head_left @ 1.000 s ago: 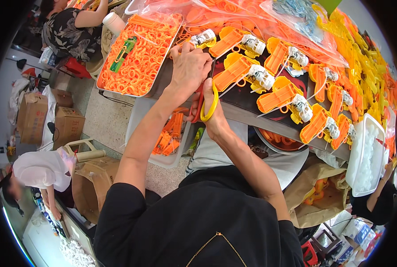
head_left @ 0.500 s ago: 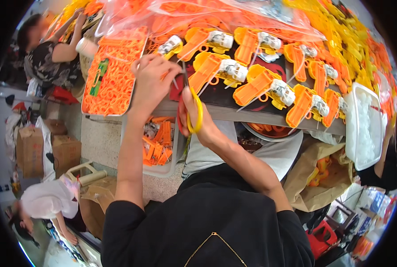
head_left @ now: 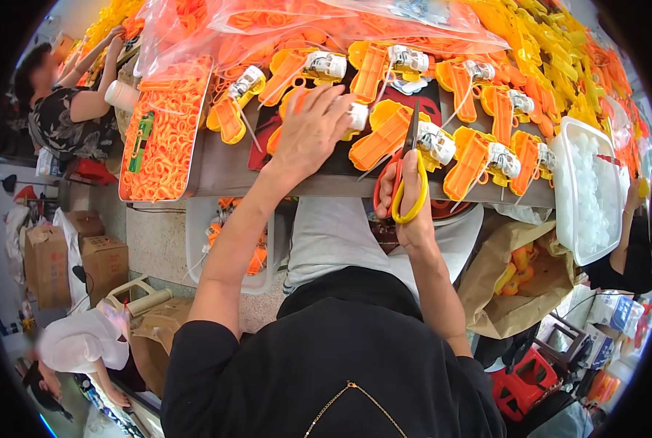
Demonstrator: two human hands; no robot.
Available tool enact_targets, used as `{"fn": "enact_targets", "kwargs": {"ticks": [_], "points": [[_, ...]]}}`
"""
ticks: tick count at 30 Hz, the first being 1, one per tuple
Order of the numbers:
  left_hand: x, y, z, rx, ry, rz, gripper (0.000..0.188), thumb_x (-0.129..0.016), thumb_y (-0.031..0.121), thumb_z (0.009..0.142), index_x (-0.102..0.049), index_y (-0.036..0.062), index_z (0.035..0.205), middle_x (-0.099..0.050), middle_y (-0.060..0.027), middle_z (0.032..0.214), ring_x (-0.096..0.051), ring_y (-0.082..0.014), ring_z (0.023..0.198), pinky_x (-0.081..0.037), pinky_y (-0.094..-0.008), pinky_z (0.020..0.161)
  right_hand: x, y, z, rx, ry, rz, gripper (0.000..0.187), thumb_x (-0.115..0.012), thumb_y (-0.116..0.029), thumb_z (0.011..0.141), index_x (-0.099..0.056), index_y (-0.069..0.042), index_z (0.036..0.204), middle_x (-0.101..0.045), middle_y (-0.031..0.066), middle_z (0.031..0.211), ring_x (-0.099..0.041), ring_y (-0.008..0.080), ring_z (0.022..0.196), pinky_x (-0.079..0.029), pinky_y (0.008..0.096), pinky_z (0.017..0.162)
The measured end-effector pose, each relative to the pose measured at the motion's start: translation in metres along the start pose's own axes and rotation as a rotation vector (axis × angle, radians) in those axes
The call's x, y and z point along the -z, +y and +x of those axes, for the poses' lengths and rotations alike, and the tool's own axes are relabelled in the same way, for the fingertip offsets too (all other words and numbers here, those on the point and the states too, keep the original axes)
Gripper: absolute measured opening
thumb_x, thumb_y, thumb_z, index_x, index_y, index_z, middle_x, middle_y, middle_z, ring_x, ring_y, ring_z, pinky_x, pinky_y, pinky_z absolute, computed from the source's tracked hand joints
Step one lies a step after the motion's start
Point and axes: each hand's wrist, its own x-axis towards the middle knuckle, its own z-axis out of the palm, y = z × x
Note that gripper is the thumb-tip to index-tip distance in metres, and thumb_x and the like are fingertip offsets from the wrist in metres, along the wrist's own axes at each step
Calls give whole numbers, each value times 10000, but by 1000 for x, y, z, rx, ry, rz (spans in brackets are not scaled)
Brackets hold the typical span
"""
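Note:
My right hand (head_left: 416,208) grips scissors (head_left: 405,191) with red and yellow handles, their dark blades together and pointing away from me. The tip lies beside an orange-and-yellow toy gun half (head_left: 388,139) with a white wired unit. My left hand (head_left: 308,135) reaches over another such toy gun half and covers most of it. Its fingers are stretched out, and whether they press on the part is hidden. Several more toy gun halves stand in two rows along the table, among them one at the left (head_left: 231,109), with thin pale strips sticking out.
A tray of small orange rings (head_left: 167,139) is on the left, with a green object in it. At the right stands a white tub (head_left: 565,212) of clear pieces. Bagged orange and yellow parts (head_left: 297,29) lie behind. Below are a paper sack (head_left: 486,292) and a bin (head_left: 194,248). Other people work nearby.
Both hands have moved right; the left has left the leftmost toy gun half, which now lies on the table. My right hand has moved the scissors away from it, beside another half.

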Motion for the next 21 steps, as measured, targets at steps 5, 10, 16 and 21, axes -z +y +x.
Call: {"fn": "enact_targets", "kwargs": {"ticks": [5, 10, 16, 21], "points": [[17, -20, -15, 64, -38, -23, 336, -550, 268, 982, -621, 105, 1267, -598, -55, 1305, -504, -241, 1274, -269, -476, 1122, 20, -16, 21, -39, -11, 103, 520, -506, -615, 992, -528, -113, 858, -479, -9, 669, -459, 73, 501, -407, 223, 421], [23, -1, 5, 118, 60, -99, 277, -678, 267, 883, -687, 104, 1106, -621, -34, 1183, -504, -237, 1217, -265, -469, 1112, 23, -24, 32, -32, -5, 113, 523, -497, -605, 1000, -525, -108, 840, -464, -10, 648, -452, 82, 488, -397, 229, 416], [-8, 19, 40, 101, -164, 194, 111, -743, 220, 810, -709, 124, 855, -668, -21, 1034, -539, -236, 1088, -297, -484, 1058, 11, -10, 7, -43, -121, -30, 601, -397, -639, 1017, -545, -77, 862, -494, 21, 632, -510, 114, 500, -465, 265, 449], [0, 19, 36, 180, -104, 3, 85, -736, 195, 829, -713, 124, 870, -696, 15, 796, -571, -218, 992, -276, -510, 1080, 6, 10, -3, -140, -279, -58, 644, -351, -656, 1019, -546, -53, 909, -500, 47, 634, -530, 143, 527, -520, 306, 501]]}}
